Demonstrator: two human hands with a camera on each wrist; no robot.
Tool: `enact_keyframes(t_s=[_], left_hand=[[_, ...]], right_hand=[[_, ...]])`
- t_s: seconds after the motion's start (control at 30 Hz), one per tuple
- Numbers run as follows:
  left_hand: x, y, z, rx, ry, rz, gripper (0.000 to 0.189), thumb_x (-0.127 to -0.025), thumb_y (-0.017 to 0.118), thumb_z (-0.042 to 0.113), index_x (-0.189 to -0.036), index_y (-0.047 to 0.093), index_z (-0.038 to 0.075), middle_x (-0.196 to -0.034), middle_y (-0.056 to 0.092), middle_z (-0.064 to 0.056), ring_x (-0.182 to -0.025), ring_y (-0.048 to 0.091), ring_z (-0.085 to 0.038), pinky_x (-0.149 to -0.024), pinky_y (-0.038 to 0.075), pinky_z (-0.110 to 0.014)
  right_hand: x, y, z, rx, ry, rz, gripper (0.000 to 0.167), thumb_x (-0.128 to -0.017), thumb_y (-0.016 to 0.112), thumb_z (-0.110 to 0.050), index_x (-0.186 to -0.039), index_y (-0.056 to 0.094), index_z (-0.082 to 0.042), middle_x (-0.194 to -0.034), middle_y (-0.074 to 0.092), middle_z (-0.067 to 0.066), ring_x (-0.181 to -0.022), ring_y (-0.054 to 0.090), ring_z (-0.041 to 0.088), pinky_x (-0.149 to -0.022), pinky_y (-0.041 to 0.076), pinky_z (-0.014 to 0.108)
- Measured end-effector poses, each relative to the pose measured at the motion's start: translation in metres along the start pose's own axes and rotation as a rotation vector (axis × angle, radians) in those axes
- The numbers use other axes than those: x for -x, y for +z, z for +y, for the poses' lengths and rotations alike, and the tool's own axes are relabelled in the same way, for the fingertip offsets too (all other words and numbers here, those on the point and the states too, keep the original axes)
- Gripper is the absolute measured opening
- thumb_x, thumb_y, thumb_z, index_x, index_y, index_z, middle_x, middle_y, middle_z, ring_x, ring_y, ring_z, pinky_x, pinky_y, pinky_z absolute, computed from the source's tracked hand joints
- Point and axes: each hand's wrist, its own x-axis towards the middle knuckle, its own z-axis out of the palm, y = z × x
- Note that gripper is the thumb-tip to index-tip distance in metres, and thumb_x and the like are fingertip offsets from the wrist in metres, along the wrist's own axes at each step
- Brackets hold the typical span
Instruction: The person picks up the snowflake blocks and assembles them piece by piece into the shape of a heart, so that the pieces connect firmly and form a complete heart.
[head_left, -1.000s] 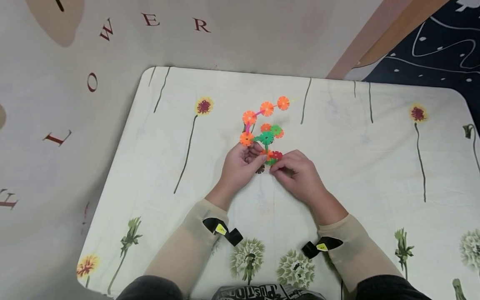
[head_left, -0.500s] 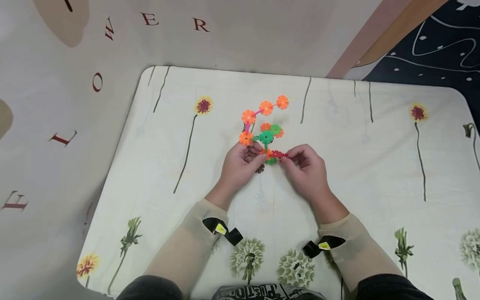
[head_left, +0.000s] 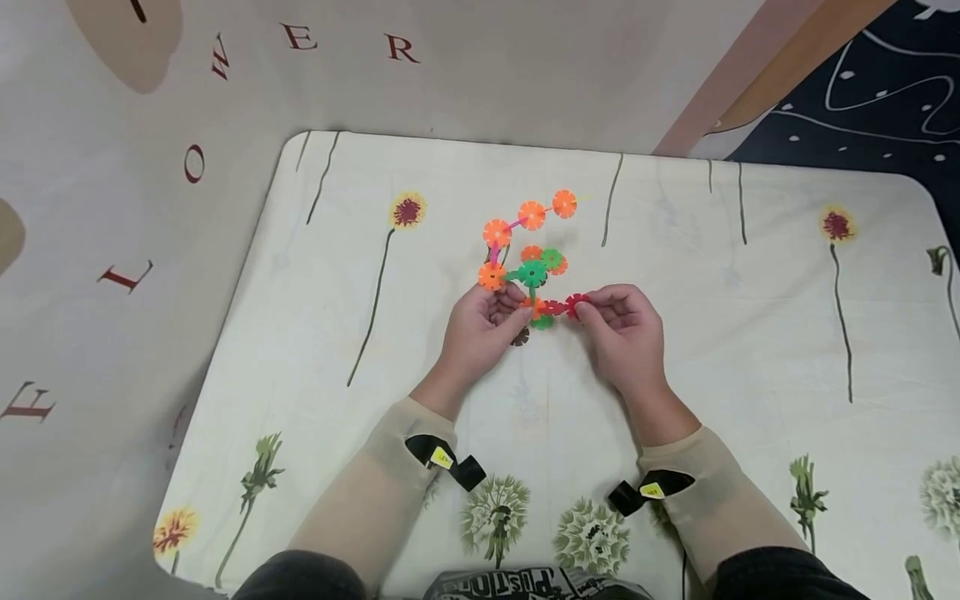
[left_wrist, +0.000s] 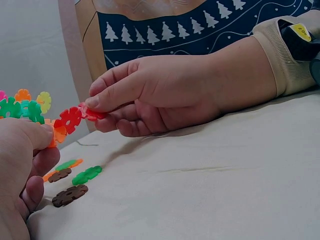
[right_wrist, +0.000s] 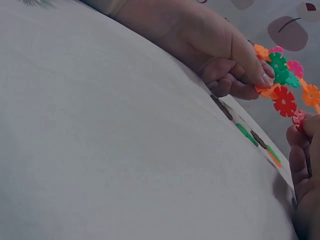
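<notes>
A chain of interlocking plastic snowflake discs, in orange, pink and green, is held above the table. My left hand pinches an orange disc of it between thumb and fingers. From that orange disc a red disc sticks out to the right. At the outer end, my right hand pinches another red disc between thumb and forefinger, touching the first red one. Its other fingers are curled loosely. The far part of the chain carries several orange discs and ends in a yellow one.
Beneath the hands, loose discs lie on the flower-print tablecloth: a brown disc, a green disc and a small overlapping group of orange, green and brown. A wall with printed letters borders the table's far edge.
My right hand has drawn to the right and slightly away from me, and the red disc in its fingertips now shows its face beyond the first red one. My left hand has barely moved.
</notes>
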Motion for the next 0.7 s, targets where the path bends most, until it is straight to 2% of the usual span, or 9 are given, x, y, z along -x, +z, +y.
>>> enact_keyframes(t_s=[0.43, 0.7], left_hand=[[0.0000, 0.0001, -0.0005, 0.010, -0.015, 0.000, 0.017, -0.098, 0.078, 0.006, -0.110, 0.067, 0.005, -0.100, 0.072, -0.007, -0.082, 0.066, -0.023, -0.074, 0.058, -0.026], [-0.0006, 0.0000, -0.0014, 0.014, 0.010, -0.007, 0.016, -0.098, 0.078, 0.005, -0.110, 0.067, 0.003, -0.101, 0.072, -0.008, -0.082, 0.064, -0.023, -0.074, 0.056, -0.024]], right_hand=[[-0.0004, 0.0000, 0.0022, 0.017, -0.033, -0.007, 0.018, -0.092, 0.072, 0.017, -0.108, 0.064, 0.016, -0.096, 0.076, 0.004, -0.082, 0.071, 0.017, -0.078, 0.059, 0.023], [0.0005, -0.0006, 0.0021, 0.044, -0.046, -0.029, 0.020, -0.089, 0.075, 0.019, -0.107, 0.066, 0.016, -0.096, 0.076, 0.003, -0.082, 0.071, 0.015, -0.078, 0.059, 0.023]])
